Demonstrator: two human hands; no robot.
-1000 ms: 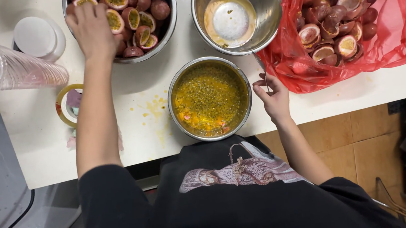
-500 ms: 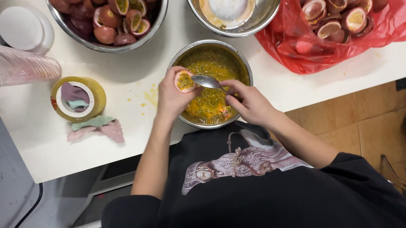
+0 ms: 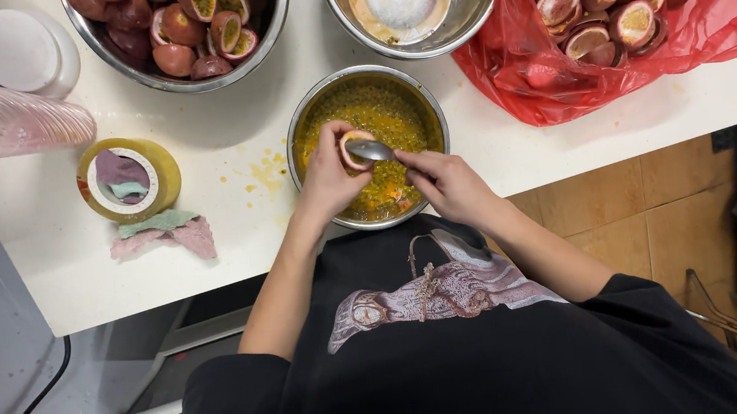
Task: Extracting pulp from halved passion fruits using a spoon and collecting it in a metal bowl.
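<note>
The head view looks straight down on a white table carrying three steel bowls: one at the top left heaped with halved passion fruit (too many overlapping to count surely), one at the top centre nearly bare apart from a smear of yellow juice, and one nearest the person filled with orange-yellow pulp and seeds. A single red plastic bag lies open at the right, holding scooped-out purple shells. At the left sit one roll of yellowish tape, one stack of clear cups lying on its side, one round white lid and a crumpled green-and-pink cloth. Over the pulp bowl the left hand curls its fingers around one passion fruit half, cut face turned toward the right hand, which pinches the handle of one metal spoon; the spoon's bowl seems to rest in the fruit's hollow.
</note>
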